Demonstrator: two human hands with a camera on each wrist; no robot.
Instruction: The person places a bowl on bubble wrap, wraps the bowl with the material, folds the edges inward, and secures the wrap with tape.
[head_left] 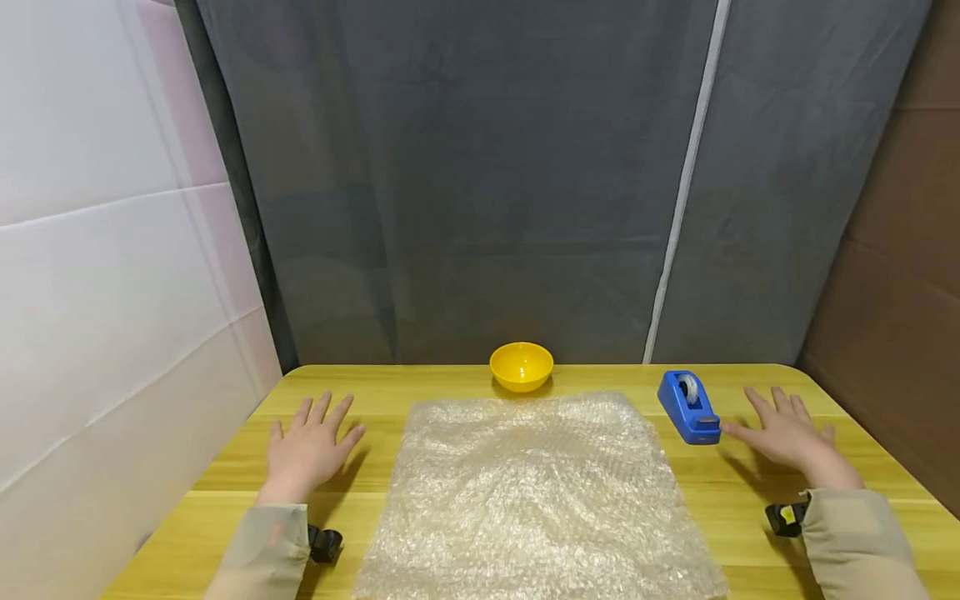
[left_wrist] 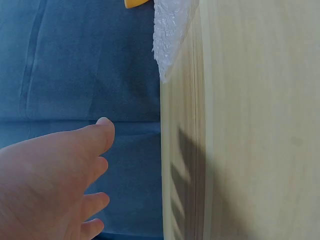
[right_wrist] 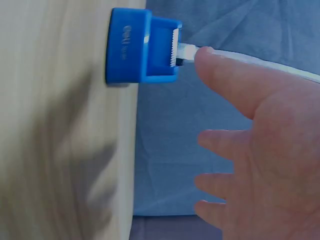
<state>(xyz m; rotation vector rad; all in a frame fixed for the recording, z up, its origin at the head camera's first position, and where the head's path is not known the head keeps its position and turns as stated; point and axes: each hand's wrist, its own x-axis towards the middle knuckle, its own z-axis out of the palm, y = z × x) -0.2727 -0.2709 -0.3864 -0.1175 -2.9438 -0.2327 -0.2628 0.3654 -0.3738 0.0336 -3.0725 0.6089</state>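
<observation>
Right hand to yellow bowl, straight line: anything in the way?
Yes, the blue tape dispenser. It stands just left of the right hand, between it and the yellow bowl; a low, direct reach would likely meet it.

A blue tape dispenser [right_wrist: 129, 47] stands on the wooden table [right_wrist: 47, 65]. The right hand [right_wrist: 270, 145] hovers outstretched beside the dispenser. Bluish cloth [right_wrist: 167, 170] hangs behind the dispenser.
</observation>
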